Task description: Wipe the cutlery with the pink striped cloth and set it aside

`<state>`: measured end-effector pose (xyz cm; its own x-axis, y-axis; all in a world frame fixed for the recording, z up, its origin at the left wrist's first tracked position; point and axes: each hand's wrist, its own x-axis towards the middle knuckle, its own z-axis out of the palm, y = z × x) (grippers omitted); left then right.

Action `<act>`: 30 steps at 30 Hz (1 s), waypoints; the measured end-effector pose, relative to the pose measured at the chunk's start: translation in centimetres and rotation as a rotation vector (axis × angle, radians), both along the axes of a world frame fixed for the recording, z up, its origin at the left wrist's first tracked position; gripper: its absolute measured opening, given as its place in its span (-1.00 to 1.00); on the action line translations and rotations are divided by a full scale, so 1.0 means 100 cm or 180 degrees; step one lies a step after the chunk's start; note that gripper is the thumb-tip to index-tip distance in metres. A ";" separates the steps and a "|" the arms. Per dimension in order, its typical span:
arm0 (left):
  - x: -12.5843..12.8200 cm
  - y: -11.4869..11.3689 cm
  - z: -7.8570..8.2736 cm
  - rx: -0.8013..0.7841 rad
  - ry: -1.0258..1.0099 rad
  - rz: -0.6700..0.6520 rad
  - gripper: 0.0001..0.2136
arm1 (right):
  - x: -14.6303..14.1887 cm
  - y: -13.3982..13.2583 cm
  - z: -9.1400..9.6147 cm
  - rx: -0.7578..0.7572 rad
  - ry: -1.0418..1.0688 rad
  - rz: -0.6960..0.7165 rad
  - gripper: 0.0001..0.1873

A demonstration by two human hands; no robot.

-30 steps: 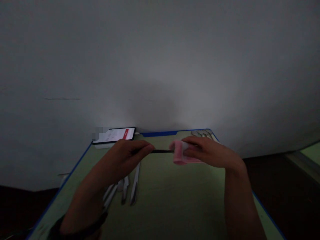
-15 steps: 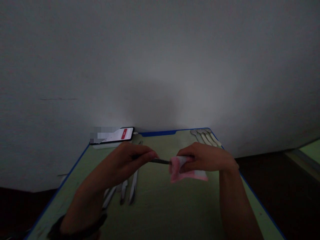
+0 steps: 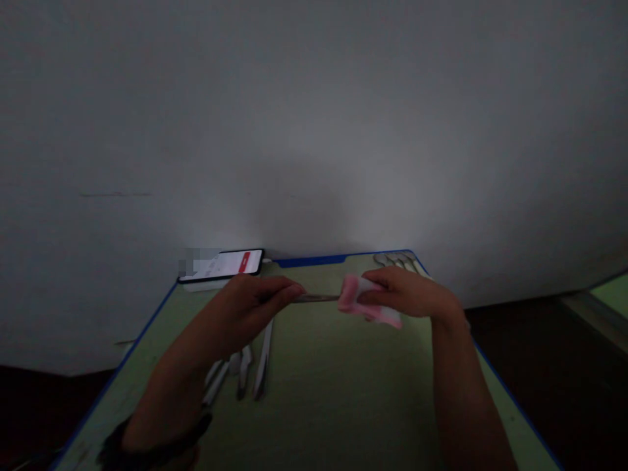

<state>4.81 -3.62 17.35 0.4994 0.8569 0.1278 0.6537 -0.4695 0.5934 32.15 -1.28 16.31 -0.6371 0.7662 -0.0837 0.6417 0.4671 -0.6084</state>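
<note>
My left hand pinches one end of a thin metal piece of cutlery, held level above the table. Its other end runs into a folded pink and white cloth, so whether it is a spoon, fork or knife cannot be told. The cloth is wrapped round that end, with my right hand closed on it. Below my left forearm lie several metal pieces of cutlery, partly covered by the arm. Beyond my right hand, several spoons rest side by side at the far right corner.
The green table has a blue edge and stands against a grey wall. A phone with a lit screen lies on a white box at the far left corner, with a cable plugged in.
Both hands have risen a little, carrying the cutlery and cloth with them. The cutlery shows lighter and lies nearer level. Cutlery on the table has stayed put.
</note>
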 end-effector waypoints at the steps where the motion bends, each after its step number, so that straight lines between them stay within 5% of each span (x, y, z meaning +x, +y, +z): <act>1: 0.000 0.000 0.000 0.0061 -0.0005 0.0076 -0.69 | 0.003 0.001 -0.001 0.0071 0.0027 -0.0120 -0.74; 5: 0.006 0.001 -0.001 0.0281 -0.0184 0.0450 -0.70 | 0.002 0.003 -0.004 0.0398 0.0626 -0.0857 -0.72; 8: 0.019 0.001 -0.006 0.0161 -0.0506 0.0655 -0.68 | -0.017 0.007 -0.008 0.0795 0.1722 -0.1771 -0.67; 13: 0.050 0.000 -0.027 -0.0621 -0.1131 0.0195 -0.62 | -0.059 0.016 -0.016 0.0669 0.3813 -0.2352 -0.53; 23: 0.061 0.023 -0.070 -0.0865 -0.1393 0.0377 -0.62 | -0.084 0.036 -0.050 -0.0626 0.4455 -0.2224 -0.63; 30: 0.054 0.028 -0.071 -0.0588 -0.1146 0.0603 -0.62 | -0.101 0.035 -0.061 -0.1274 0.4549 -0.1924 -0.68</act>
<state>10.25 -0.79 10.27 0.2830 0.9538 0.1010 0.4543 -0.2260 0.8617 22.03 2.18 10.22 0.0094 0.9992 0.0391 -0.5117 0.0384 -0.8583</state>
